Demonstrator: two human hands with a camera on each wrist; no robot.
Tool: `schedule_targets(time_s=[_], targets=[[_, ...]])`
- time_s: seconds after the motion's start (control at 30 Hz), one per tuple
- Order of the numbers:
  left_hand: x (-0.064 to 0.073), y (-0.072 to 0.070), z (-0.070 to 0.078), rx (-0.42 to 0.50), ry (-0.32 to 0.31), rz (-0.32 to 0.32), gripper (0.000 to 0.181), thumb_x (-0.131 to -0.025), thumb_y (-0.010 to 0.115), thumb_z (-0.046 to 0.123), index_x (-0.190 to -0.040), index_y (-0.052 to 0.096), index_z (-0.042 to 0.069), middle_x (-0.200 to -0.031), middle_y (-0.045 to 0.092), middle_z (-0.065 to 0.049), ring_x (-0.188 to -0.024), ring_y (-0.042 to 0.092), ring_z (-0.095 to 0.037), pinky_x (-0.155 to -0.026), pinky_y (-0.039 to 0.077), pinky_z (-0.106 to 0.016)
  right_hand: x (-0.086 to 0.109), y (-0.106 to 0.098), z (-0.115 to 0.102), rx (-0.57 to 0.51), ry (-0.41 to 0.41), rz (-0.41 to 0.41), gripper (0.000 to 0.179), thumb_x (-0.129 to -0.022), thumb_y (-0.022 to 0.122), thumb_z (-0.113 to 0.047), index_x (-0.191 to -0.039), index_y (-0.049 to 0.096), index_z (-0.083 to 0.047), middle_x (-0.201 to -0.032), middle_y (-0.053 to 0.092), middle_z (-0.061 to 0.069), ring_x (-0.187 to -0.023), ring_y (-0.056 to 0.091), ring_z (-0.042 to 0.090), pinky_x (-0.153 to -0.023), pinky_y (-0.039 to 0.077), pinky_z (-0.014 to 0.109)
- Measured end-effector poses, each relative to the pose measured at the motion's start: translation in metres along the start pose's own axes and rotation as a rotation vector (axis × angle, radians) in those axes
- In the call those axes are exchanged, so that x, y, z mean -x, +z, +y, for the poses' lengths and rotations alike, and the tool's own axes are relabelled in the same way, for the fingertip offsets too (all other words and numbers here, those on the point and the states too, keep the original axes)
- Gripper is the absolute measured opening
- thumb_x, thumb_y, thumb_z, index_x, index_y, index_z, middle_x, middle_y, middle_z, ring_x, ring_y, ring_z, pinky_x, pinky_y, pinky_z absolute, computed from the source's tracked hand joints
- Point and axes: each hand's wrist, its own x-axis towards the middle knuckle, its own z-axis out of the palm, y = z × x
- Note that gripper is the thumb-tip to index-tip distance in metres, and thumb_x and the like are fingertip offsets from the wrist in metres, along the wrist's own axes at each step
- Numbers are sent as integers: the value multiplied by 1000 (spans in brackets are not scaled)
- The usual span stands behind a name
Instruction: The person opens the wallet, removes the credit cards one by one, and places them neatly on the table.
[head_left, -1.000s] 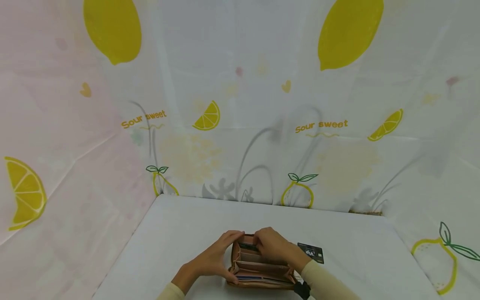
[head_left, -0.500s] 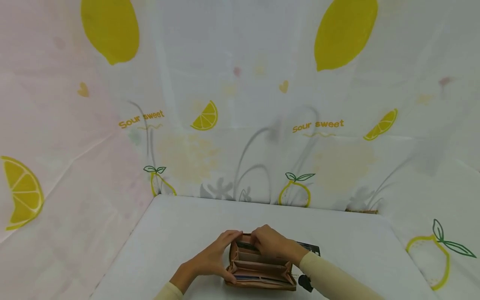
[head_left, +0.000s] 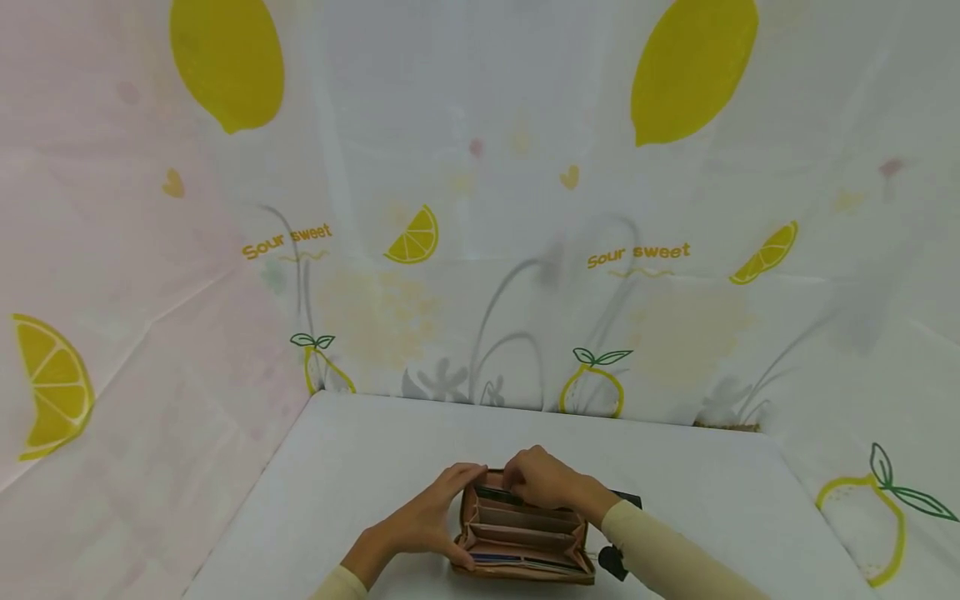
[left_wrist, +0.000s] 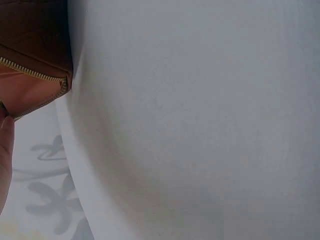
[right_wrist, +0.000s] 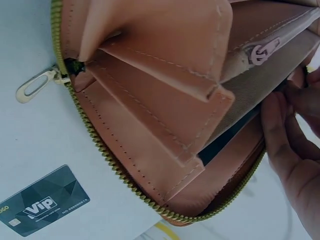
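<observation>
A brown zip-around wallet (head_left: pixel 522 533) lies unzipped with its pink-lined pockets spread. My left hand (head_left: pixel 423 518) grips its left end, thumb at the near edge and fingers at the far edge. At the wallet's far side my right hand (head_left: pixel 546 481) has its fingers curled at the rearmost pocket. There it pinches a dark card (right_wrist: pixel 227 136), mostly sunk between the lining and a fabric divider. The right fingertips (right_wrist: pixel 274 112) sit at the card's upper edge. More card edges (head_left: pixel 525 560) show in the near pocket. The left wrist view catches just a wallet corner (left_wrist: pixel 37 70).
A dark card marked Vip (right_wrist: pixel 45 202) lies on the white table (head_left: pixel 375 442) right of the wallet, partly covered by my right forearm in the head view. A black tag (head_left: pixel 613 562) lies off the wallet's right end. Lemon-printed sheets (head_left: pixel 480 250) wall the table.
My right hand has shifted slightly left along the far pocket, and its forearm now covers more of the Vip card. The left hand keeps its grip on the wallet.
</observation>
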Motion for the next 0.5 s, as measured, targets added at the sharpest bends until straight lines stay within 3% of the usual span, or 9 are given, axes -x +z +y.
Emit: schedule_targets(time_s=[0.5], targets=[[0, 0, -2, -8, 2, -3, 115, -65, 86, 53, -155, 22, 21, -151, 29, -1, -138, 32, -22, -109, 37, -43, -4, -5, -7, -16, 25, -27, 12, -86, 68, 0, -83, 76, -8, -76, 68, -3, -67, 59, 5, -61, 51, 23]])
